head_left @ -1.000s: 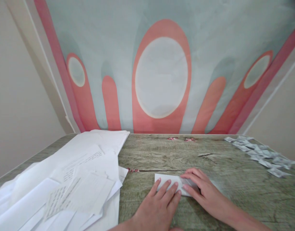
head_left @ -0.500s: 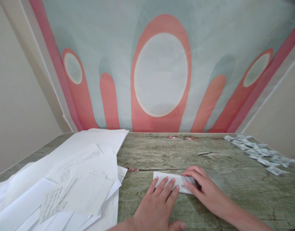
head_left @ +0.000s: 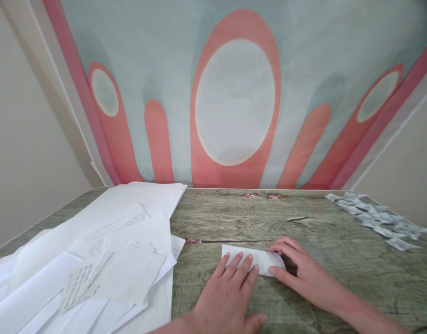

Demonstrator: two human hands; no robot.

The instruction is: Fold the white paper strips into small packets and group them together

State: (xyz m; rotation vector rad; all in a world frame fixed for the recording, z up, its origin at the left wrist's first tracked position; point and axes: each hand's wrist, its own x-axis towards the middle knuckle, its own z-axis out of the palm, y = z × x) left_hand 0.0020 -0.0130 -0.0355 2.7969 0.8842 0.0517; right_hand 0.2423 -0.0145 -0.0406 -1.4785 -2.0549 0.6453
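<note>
A small folded white paper [head_left: 260, 258] lies on the wooden table [head_left: 303, 287] in front of me. My left hand [head_left: 230, 297] rests flat with its fingers stretched out, the fingertips pressing on the paper's near left edge. My right hand [head_left: 300, 273] curls around the paper's right end, thumb and forefinger closed on that end.
A loose heap of white sheets [head_left: 95, 260], some with handwriting, covers the table's left side. Several small folded paper pieces [head_left: 376, 220] lie in a row at the far right. A banner with red and pale shapes [head_left: 234, 102] hangs behind the table.
My right hand has slid to the right, off the top of the paper to its right end. The left hand stays pressed on the paper. The view has tilted slightly.
</note>
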